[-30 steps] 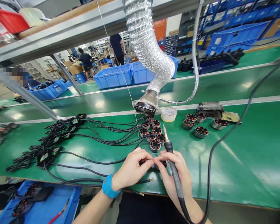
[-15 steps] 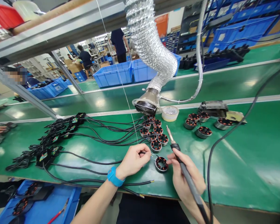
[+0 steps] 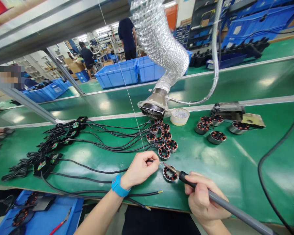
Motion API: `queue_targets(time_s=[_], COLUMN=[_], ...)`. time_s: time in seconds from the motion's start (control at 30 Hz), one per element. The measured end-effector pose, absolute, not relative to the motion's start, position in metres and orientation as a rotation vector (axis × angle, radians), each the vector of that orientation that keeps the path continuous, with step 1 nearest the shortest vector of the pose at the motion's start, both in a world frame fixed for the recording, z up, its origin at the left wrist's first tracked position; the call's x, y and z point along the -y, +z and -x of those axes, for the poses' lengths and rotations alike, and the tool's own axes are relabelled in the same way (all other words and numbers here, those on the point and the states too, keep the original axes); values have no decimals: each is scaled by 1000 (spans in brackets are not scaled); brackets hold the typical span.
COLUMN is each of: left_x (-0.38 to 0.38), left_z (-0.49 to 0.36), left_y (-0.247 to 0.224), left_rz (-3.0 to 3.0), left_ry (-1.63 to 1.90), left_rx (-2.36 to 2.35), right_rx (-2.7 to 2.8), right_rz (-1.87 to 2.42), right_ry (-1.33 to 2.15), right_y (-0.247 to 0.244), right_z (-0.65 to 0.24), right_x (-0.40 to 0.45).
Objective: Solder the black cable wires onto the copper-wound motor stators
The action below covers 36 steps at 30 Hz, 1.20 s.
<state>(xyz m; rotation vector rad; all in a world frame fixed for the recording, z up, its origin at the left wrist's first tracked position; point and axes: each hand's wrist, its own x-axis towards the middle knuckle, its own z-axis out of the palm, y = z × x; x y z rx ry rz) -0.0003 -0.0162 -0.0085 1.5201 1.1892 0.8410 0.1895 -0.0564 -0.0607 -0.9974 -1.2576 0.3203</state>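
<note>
My left hand point(image 3: 143, 165), with a blue wristband point(image 3: 119, 186), pinches the end of a black cable and the thin white wire strand. Bare wire tips stick out to the right of its fingers. In my right hand point(image 3: 205, 195) is a soldering iron point(image 3: 210, 194), its tip pointing left at those wire tips, above a round motor stator point(image 3: 170, 173) with black and orange windings. The stator lies on the green bench point(image 3: 201, 156). Whether the iron's tip touches the wires is too small to tell. Several wired stators point(image 3: 166, 135) sit just beyond.
A fume extractor hose point(image 3: 161, 39) hangs over the bench beside a round white tub point(image 3: 179, 116). More stators point(image 3: 217, 137) sit at the right, black cables with boards point(image 3: 49, 164) at the left. A blue bin point(image 3: 71, 209) stands lower left. People are in the background.
My right hand has turned and lowered the soldering iron, bringing its tip left to the wires by my left hand. The iron's cord has shifted right. My left hand keeps its pinch.
</note>
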Motion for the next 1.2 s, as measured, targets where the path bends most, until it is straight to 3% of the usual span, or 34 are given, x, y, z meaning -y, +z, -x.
queue_targets(time_s=[1.2], left_x=[15], left_z=[1], left_y=[-9], left_rz=[-1504], left_ry=[843], left_rx=[-1195], right_rx=[1172], right_rz=[923], right_ry=[338], right_y=[-52], right_z=[-186], right_x=[54])
